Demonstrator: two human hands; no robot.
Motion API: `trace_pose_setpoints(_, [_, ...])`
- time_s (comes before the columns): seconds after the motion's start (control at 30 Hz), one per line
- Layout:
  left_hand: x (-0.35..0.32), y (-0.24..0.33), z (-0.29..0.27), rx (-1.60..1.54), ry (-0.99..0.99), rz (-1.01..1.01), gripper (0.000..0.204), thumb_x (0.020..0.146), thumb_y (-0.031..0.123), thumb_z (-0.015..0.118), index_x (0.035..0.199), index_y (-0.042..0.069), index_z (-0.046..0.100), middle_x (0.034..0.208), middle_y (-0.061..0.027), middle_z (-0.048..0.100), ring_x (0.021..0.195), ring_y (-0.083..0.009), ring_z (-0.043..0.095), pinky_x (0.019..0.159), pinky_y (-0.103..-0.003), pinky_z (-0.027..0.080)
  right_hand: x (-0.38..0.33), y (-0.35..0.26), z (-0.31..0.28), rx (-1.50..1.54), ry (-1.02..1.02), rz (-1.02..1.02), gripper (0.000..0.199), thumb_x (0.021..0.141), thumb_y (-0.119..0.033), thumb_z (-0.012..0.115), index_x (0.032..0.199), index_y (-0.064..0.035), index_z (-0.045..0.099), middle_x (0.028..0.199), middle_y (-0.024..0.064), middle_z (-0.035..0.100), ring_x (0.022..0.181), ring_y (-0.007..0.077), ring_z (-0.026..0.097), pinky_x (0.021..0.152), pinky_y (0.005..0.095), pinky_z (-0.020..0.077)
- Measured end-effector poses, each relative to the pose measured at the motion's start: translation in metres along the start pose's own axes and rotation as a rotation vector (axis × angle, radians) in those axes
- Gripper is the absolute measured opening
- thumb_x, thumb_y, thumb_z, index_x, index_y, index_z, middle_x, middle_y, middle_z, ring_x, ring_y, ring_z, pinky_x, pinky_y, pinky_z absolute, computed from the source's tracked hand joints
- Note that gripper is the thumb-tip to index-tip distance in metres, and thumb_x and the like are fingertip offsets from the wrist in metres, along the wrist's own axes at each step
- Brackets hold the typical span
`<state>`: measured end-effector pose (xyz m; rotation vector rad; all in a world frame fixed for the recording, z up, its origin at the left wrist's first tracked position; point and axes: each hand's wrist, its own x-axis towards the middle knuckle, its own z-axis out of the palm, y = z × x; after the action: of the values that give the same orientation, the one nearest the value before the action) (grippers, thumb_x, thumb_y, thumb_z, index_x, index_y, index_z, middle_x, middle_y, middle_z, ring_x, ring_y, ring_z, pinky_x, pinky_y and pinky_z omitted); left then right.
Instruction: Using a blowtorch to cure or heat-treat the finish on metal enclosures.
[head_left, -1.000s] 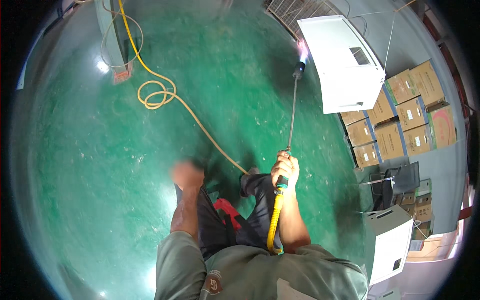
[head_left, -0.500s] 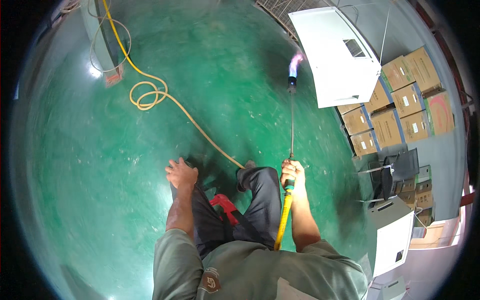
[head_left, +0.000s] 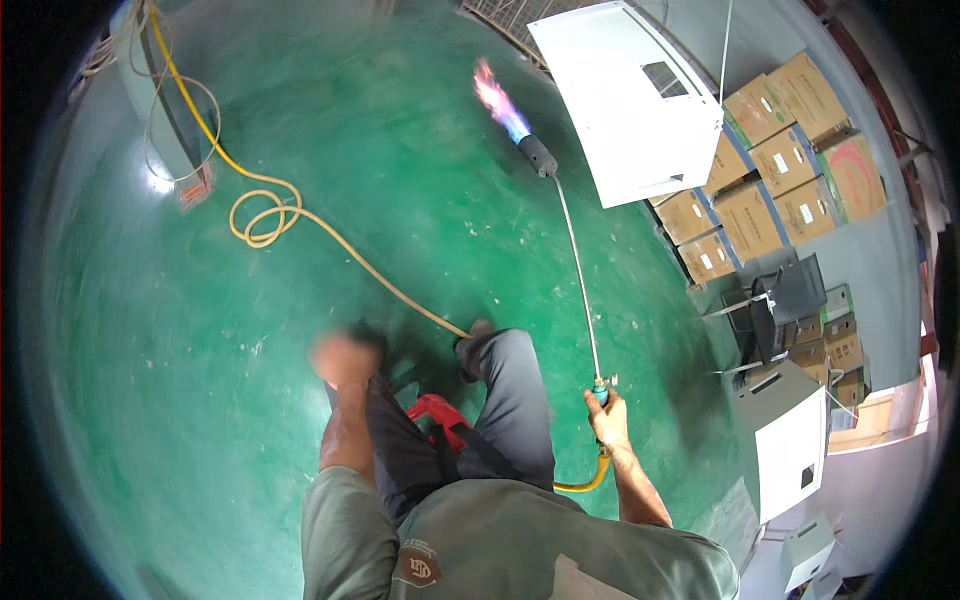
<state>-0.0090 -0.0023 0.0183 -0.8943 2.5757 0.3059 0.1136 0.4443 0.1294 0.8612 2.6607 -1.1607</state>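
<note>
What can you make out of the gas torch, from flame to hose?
The gas torch is lit: a pink and blue flame leaves its dark cylindrical burner head, angled toward the picture's upper left. A thin, metallic-looking tube bends near that head and runs down to a small valve knob and green handle, gripped by the right hand. Below, a yellow hose curves away leftward.

I see a torch [head_left: 583, 290] with a silver tube [head_left: 591, 335] and dark grey nozzle [head_left: 537, 157], its flame [head_left: 502, 100] shading from blue through violet to pinkish orange. On my feed the hose [head_left: 602, 466] is yellow, the floor [head_left: 200, 350] green with pale flecks. I also get a white casing [head_left: 615, 120], brown cartons [head_left: 750, 222], 1 with a reddish ring, a grey-green shirt [head_left: 500, 540] and dark grey trousers [head_left: 517, 400].
</note>
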Motion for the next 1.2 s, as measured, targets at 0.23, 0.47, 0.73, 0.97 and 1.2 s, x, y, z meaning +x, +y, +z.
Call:
trace_pose_setpoints(0.23, [-0.004,0.0,0.001,-0.022,-0.002,0.0,0.069,0.077,0.048,0.078,0.136,0.02,0.054,0.136,-0.01,0.045,0.12,-0.036,0.05,0.09,-0.047,0.052,-0.054,0.017,-0.005,0.487,-0.324,0.262,0.021,0.087,-0.011,0.072,0.077,-0.0096,0.054,0.056,-0.0013,0.05,0.043,0.0103,0.043,0.042,0.0299,0.0302])
trace_pose_setpoints(0.47, [-0.006,-0.001,0.0,-0.027,-0.004,-0.005,0.069,0.077,0.047,0.078,0.136,0.021,0.054,0.135,-0.0103,0.046,0.122,-0.0357,0.05,0.092,-0.047,0.052,-0.094,0.073,-0.035,0.784,-0.441,0.489,0.014,0.085,-0.005,0.066,0.089,-0.0102,0.054,0.058,-0.0024,0.044,0.045,0.0099,0.041,0.042,0.0282,0.03])
trace_pose_setpoints(0.73, [-0.011,-0.002,0.004,-0.049,0.007,0.009,0.074,0.077,0.046,0.079,0.14,0.02,0.052,0.14,-0.0132,0.044,0.125,-0.039,0.049,0.097,-0.049,0.051,-0.138,0.123,-0.042,1.003,-0.561,0.623,0.011,0.086,-0.006,0.063,0.089,-0.0129,0.055,0.06,-0.0041,0.042,0.046,0.0081,0.038,0.041,0.0267,0.0284])
trace_pose_setpoints(0.97, [-0.008,-0.002,0.012,-0.046,0.038,0.026,0.074,0.076,0.046,0.078,0.14,0.021,0.053,0.142,-0.0141,0.044,0.125,-0.0387,0.049,0.096,-0.049,0.051,-0.164,0.164,-0.043,1.083,-0.585,0.629,0.015,0.086,-0.006,0.062,0.081,-0.0139,0.051,0.059,-0.0048,0.04,0.045,0.0076,0.036,0.04,0.0253,0.0276])
trace_pose_setpoints(1.2, [-0.01,-0.003,0.019,-0.069,0.023,0.026,0.076,0.075,0.047,0.079,0.142,0.021,0.051,0.143,-0.0146,0.043,0.126,-0.0404,0.048,0.097,-0.049,0.051,-0.168,0.189,-0.038,1.145,-0.539,0.593,0.014,0.085,-0.007,0.063,0.08,-0.0134,0.051,0.059,-0.0044,0.041,0.044,0.0078,0.037,0.04,0.0262,0.0292])
